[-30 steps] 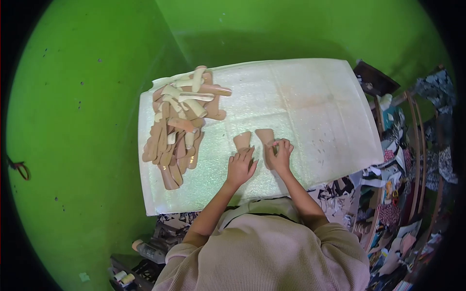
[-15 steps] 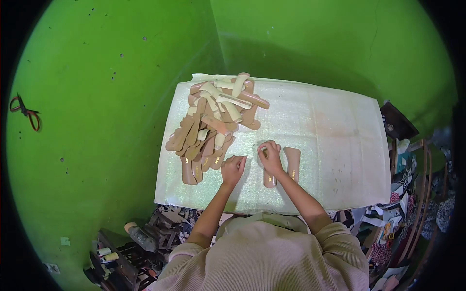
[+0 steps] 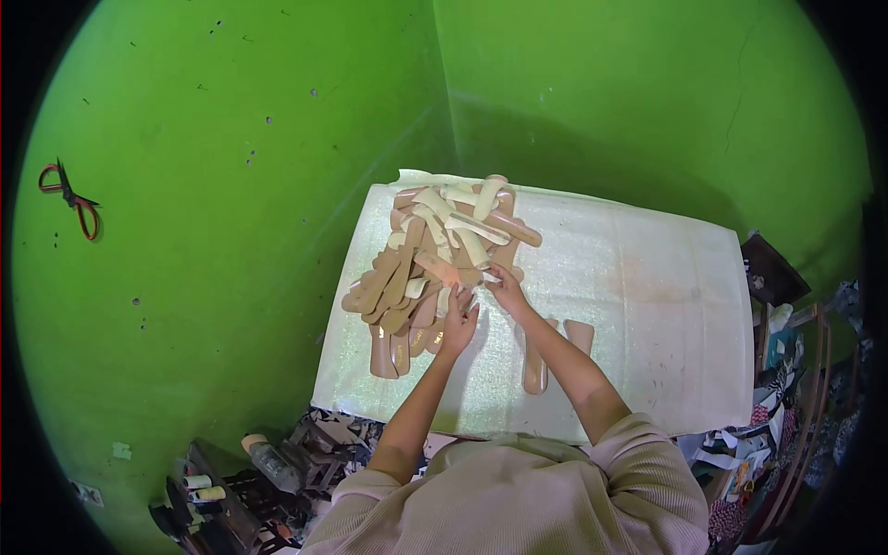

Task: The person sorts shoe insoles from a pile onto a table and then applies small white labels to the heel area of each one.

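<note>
A pile of tan and cream shoe insoles [image 3: 398,277] lies on the white-covered table [image 3: 647,342], some curled and some flat with gold lettering. My left hand [image 3: 459,322] is at the pile's near right edge, its fingers a little apart, touching or just above the insoles. Beside it, my right hand [image 3: 507,290] has its thumb and fingers pinched together close to a cream curled insole [image 3: 474,248]. What the pinch holds, if anything, is too small to make out. Under my right forearm lies a single tan insole [image 3: 535,363], partly hidden. Another insole [image 3: 580,335] rests just right of that forearm.
Scissors with red-and-black handles [image 3: 70,198] hang on the green wall [image 3: 231,296] at left. Thread spools [image 3: 208,494] and a plastic bottle [image 3: 271,462] stand low at left. Fabric scraps [image 3: 740,453] fill a rack at right, near a dark tray [image 3: 775,268].
Both hands have moved forward from the near middle of the table to the pile's edge. My left fingers have loosened. The whole view has shifted, with the table now lower in it.
</note>
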A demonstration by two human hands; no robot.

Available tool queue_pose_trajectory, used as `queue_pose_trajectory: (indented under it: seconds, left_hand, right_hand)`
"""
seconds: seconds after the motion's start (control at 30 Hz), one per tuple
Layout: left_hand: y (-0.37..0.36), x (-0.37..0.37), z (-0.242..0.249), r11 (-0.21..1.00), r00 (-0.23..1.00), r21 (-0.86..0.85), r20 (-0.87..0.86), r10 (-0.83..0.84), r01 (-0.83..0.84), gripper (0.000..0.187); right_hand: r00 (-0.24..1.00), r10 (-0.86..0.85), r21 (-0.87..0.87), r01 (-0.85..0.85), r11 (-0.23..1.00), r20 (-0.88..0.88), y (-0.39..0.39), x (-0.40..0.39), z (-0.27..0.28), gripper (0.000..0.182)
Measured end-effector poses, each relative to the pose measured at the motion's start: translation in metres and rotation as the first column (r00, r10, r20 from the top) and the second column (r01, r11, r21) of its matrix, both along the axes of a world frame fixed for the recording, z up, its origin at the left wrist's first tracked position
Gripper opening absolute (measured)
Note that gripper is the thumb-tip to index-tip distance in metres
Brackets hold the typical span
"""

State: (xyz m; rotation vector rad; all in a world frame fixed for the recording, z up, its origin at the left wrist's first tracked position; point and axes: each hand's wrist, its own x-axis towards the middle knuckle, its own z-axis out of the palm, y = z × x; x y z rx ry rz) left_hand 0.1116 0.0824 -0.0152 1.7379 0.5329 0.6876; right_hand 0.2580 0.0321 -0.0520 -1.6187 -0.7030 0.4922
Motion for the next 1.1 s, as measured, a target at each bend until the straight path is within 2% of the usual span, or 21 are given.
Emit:
queue_pose_trajectory:
  seconds: [0.03, 0.1, 0.2, 0.3, 0.4, 0.5, 0.6, 0.7, 0.8, 0.87, 0.9, 1.0, 1.1]
  left_hand:
    - [0.002, 0.001, -0.001, 0.998, 1.0, -0.052, -0.003, -0.023, 0.023, 0.065]
    - [0.008, 0.003, -0.002, 0.985, 0.997, -0.155, -0.003, -0.072, 0.07, 0.066]
    - [0.013, 0.007, -0.005, 0.956, 0.997, -0.284, 0.05, -0.064, 0.075, 0.067]
    - [0.015, 0.008, -0.002, 0.959, 0.998, -0.276, 0.032, -0.056, 0.063, 0.066]
    - [0.013, 0.008, 0.009, 0.92, 0.998, -0.387, 0.004, -0.068, 0.064, 0.065]
    - [0.013, 0.012, 0.004, 0.883, 1.0, -0.469, 0.027, 0.006, 0.007, 0.054]
    - [0.012, 0.013, 0.002, 0.885, 0.992, -0.451, -0.013, 0.125, -0.117, 0.04]
    - [0.011, 0.015, 0.005, 0.851, 0.979, -0.486, -0.059, 0.196, -0.2, 0.029]
    - [0.01, 0.016, 0.01, 0.913, 0.959, -0.295, -0.083, 0.271, -0.283, 0.026]
    - [0.009, 0.014, 0.016, 0.939, 0.954, -0.179, -0.118, 0.276, -0.294, 0.031]
    - [0.008, 0.013, 0.019, 0.948, 0.95, -0.119, -0.136, 0.279, -0.296, 0.033]
    - [0.004, 0.014, 0.025, 0.964, 0.96, -0.123, -0.187, 0.21, -0.235, 0.047]
    - [0.004, 0.014, 0.021, 0.972, 0.92, -0.139, -0.37, 0.127, -0.19, 0.065]
  right_hand:
    - [0.981, -0.006, -0.043, -0.003, 0.999, -0.192, 0.0, -0.001, 0.021, 0.046]
    - [0.837, -0.04, -0.122, -0.032, 0.992, -0.545, -0.002, -0.001, 0.061, 0.046]
    - [0.723, -0.034, -0.052, -0.003, 0.999, -0.69, 0.005, 0.005, 0.056, 0.038]
    - [0.615, -0.009, 0.031, 0.055, 0.998, -0.788, 0.008, 0.007, 0.055, 0.031]
    - [0.576, 0.013, 0.087, 0.101, 0.991, -0.817, 0.004, 0.004, 0.061, 0.026]
    - [0.583, 0.033, 0.102, 0.086, 0.991, -0.812, -0.002, -0.002, 0.073, 0.026]
    - [0.599, 0.074, 0.143, 0.069, 0.987, -0.797, -0.015, -0.014, 0.082, 0.027]
    - [0.707, 0.073, 0.117, 0.014, 0.993, -0.704, -0.035, -0.027, 0.087, 0.029]
    - [0.921, 0.063, 0.014, -0.062, 0.998, -0.386, -0.059, -0.045, 0.1, 0.031]
    - [0.993, 0.097, 0.076, -0.092, 0.993, -0.065, -0.075, -0.055, 0.084, 0.032]
    - [0.989, 0.104, 0.102, -0.114, 0.988, 0.101, -0.082, -0.06, 0.084, 0.032]
    - [0.881, 0.149, -0.068, -0.133, 0.989, 0.449, -0.107, -0.074, 0.091, 0.03]
    - [0.665, 0.323, -0.406, -0.032, 0.913, 0.673, -0.13, -0.091, 0.112, 0.03]
